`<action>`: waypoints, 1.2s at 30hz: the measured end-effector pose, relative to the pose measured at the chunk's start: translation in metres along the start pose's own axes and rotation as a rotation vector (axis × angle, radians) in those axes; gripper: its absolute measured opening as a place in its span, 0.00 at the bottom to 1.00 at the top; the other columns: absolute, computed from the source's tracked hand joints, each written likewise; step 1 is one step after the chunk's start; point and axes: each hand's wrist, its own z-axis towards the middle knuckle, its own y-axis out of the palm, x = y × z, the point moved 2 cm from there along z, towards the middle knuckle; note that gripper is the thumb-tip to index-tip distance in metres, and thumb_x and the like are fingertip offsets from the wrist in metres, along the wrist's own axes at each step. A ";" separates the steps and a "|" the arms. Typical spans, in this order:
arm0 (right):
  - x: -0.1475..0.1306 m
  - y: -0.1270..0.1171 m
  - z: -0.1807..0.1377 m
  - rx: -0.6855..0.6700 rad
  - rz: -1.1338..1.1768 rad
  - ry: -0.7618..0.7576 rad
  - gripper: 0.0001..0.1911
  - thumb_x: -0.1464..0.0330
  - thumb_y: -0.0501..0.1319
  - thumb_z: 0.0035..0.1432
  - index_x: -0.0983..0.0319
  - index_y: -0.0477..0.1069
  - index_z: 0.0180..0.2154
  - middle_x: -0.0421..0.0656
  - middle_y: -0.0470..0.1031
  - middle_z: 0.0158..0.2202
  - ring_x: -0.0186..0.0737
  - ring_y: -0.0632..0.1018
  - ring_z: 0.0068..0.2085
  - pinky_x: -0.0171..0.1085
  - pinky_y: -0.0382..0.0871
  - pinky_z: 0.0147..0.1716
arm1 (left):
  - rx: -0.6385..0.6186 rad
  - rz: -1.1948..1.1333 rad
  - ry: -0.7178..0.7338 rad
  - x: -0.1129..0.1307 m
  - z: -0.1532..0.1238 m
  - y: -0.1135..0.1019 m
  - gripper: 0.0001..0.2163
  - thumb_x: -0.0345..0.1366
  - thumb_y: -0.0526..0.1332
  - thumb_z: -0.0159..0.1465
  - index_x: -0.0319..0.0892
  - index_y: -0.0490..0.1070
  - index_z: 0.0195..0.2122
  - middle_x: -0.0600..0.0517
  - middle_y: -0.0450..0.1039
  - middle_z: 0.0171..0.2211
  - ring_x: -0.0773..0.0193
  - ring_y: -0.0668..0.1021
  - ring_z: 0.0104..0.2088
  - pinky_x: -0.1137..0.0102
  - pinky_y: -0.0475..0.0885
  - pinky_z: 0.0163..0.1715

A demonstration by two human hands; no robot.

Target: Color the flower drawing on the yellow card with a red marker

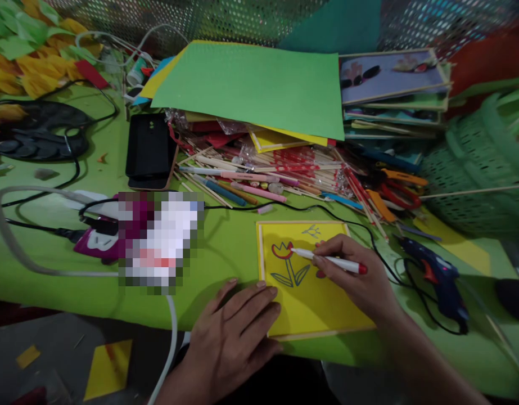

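Observation:
A yellow card (307, 304) lies on the green table (225, 242) near its front edge. On it is a drawn tulip with a red outline and grey stem and leaves. My right hand (356, 278) is closed round a white marker with a red end (333, 261); its tip touches the flower head. My left hand (238, 323) lies flat with fingers stretched out, pressing the card's lower left corner and the table beside it.
A blue glue gun (438, 281) with a black cord lies right of the card. Behind are pens and sticks (259, 177), scissors (396, 194), green and yellow paper sheets (259, 87), a black phone (149, 149), a green basket (482, 163) and cables at left.

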 end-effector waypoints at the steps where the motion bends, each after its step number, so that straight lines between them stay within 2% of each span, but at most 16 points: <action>1: -0.001 0.000 0.000 -0.001 -0.009 -0.008 0.10 0.60 0.68 0.61 0.60 0.76 0.35 0.44 0.79 0.33 0.38 0.78 0.28 0.36 0.73 0.27 | -0.001 0.008 0.007 0.000 0.000 0.000 0.13 0.43 0.60 0.71 0.46 0.78 0.52 0.54 0.80 0.55 0.62 0.79 0.56 0.60 0.64 0.65; 8: -0.008 0.000 0.001 -0.005 -0.041 -0.043 0.08 0.62 0.67 0.60 0.60 0.76 0.33 0.42 0.79 0.30 0.37 0.77 0.26 0.35 0.70 0.25 | -0.002 -0.001 0.009 0.000 0.003 -0.001 0.12 0.42 0.61 0.71 0.45 0.78 0.51 0.52 0.81 0.54 0.61 0.79 0.56 0.60 0.63 0.66; 14: 0.000 0.000 0.000 0.012 0.001 0.014 0.09 0.60 0.67 0.61 0.59 0.76 0.36 0.43 0.79 0.32 0.40 0.78 0.29 0.36 0.74 0.26 | -0.010 -0.009 0.002 0.000 -0.001 0.001 0.13 0.43 0.62 0.70 0.46 0.78 0.51 0.54 0.80 0.55 0.62 0.79 0.57 0.61 0.61 0.68; 20: 0.002 0.000 0.000 0.029 0.048 0.039 0.10 0.58 0.68 0.61 0.58 0.76 0.36 0.43 0.80 0.30 0.42 0.79 0.30 0.37 0.75 0.25 | 0.004 -0.005 -0.007 0.000 0.000 0.001 0.13 0.44 0.63 0.69 0.46 0.78 0.52 0.53 0.81 0.54 0.61 0.79 0.56 0.60 0.64 0.66; 36: -0.011 -0.002 -0.001 -0.003 -0.049 -0.084 0.04 0.66 0.66 0.60 0.58 0.75 0.32 0.40 0.78 0.27 0.39 0.78 0.28 0.36 0.70 0.27 | 0.005 0.013 0.016 0.001 0.005 -0.003 0.12 0.42 0.60 0.72 0.46 0.78 0.50 0.54 0.81 0.54 0.61 0.80 0.55 0.60 0.65 0.64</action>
